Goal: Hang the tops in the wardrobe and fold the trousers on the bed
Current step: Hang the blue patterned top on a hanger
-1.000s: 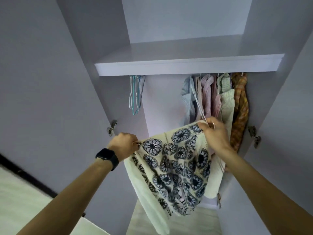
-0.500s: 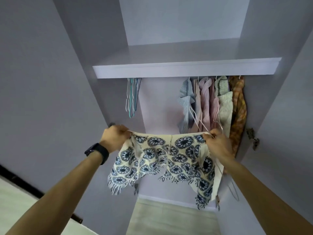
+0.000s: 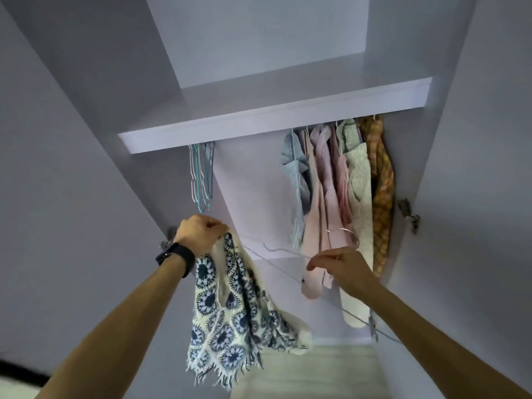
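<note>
Now the wardrobe (image 3: 253, 185) stands open, with several tops (image 3: 339, 182) hanging at its right side under the shelf (image 3: 259, 122) and spare hangers (image 3: 200, 180) at its left. In front, a blue-and-cream crochet top (image 3: 227, 306) droops from the left hand (image 3: 200, 233), fingers curled round its upper edge. The right hand (image 3: 342, 267) pinches a thin wire hanger (image 3: 283, 250). The top looks soft, light and loosely knit, so it may snag; it is best held at the shoulders.
</note>
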Demonstrator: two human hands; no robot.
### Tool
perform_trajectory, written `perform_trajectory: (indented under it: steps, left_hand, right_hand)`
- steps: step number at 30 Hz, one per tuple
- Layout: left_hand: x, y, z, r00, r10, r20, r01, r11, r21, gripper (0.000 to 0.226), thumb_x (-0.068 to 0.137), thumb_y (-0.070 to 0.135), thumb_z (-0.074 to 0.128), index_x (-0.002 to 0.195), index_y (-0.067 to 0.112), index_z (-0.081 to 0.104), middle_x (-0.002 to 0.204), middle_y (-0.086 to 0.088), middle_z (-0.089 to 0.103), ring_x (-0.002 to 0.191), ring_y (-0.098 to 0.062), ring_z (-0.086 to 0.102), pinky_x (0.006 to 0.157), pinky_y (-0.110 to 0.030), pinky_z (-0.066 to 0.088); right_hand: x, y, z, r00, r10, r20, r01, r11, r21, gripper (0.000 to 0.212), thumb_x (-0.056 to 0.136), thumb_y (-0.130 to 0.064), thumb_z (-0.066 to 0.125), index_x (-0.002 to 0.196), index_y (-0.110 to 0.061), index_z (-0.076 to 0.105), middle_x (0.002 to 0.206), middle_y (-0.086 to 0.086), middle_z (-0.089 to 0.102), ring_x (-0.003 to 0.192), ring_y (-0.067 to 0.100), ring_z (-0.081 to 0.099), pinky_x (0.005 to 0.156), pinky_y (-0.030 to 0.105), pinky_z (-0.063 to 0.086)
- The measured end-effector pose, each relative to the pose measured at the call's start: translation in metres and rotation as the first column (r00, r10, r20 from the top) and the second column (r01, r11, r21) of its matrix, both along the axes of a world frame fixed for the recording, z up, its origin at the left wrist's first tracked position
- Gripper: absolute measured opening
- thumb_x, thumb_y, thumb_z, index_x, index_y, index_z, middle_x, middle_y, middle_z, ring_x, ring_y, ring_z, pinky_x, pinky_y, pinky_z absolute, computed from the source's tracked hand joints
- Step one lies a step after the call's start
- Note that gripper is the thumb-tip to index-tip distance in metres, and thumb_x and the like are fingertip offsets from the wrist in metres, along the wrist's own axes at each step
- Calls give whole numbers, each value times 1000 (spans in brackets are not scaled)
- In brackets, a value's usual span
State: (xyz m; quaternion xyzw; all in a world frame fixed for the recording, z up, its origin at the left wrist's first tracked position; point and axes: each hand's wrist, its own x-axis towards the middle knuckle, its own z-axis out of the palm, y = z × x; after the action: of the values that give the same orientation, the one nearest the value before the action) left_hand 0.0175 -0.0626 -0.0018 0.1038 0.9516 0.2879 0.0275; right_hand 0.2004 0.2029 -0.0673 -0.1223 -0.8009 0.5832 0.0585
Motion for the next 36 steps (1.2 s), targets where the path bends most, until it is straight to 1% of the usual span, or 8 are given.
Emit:
perform_trajectory:
  steps: [4,7,16,20,23,27,30,36]
  left_hand:
    - [3,9,-4,996,12,88,-26,987,157,20,82,41,77,62,40,74,68,19,72,60,-5,70,64,-18,58]
    - [14,20,-2,990,-88,112,68,983,168,15,79,45,78,65,46,76,71,21,73,60,0,68,54,-13,52]
    - [12,6,17,954,-89,286,-42,905,422,18,86,26,77,101,15,79,86,-7,78,78,-20,75,68,-33,63]
    - [8,-7,17,953,-84,293,-34,926,376,9,84,29,80,88,21,82,96,-16,75,90,-34,73,75,-43,63]
    - [10,-4,13,961,-95,261,16,957,288,9,83,34,80,83,26,82,90,-19,74,85,-36,73,69,-40,63]
    - [10,-6,10,979,-59,195,18,978,206,5,86,32,76,87,28,79,74,1,76,77,-29,74,67,-36,63]
    - [19,-2,15,974,-88,208,26,959,284,8,86,30,77,90,24,81,75,-7,75,67,-22,67,65,-36,62]
    - [65,35,22,892,-389,230,280,875,394,13,88,36,75,90,25,82,64,-7,68,56,-16,56,57,-28,51]
  right_hand:
    - [10,-10,-6,1000,22,15,-22,1000,7,26,91,-18,66,74,-30,81,59,-5,68,44,2,47,48,10,33]
    - [0,-20,-5,999,43,27,-43,999,29,27,89,-22,67,71,-37,79,73,4,74,49,6,51,52,13,37]
    - [-20,-26,14,997,60,-53,-57,997,57,25,84,-18,67,68,-33,80,48,-2,51,43,6,40,47,15,31]
    - [-13,-23,17,992,122,-18,-118,982,149,24,82,-24,63,66,-34,78,75,21,61,58,20,47,57,32,38]
    - [-13,-21,22,991,133,12,-133,975,178,24,83,-27,63,66,-35,79,84,18,68,76,33,60,69,42,49]
    - [-13,-10,25,999,39,-34,-35,992,124,18,75,-33,64,66,-34,79,80,18,72,69,30,64,75,44,54]
    - [-14,-11,24,998,67,-5,-66,990,128,18,75,-36,63,67,-36,79,81,14,74,80,32,68,77,41,55]
    - [-38,-43,19,990,107,96,-123,978,170,17,80,-32,69,67,-27,79,45,-4,52,43,6,44,49,23,34]
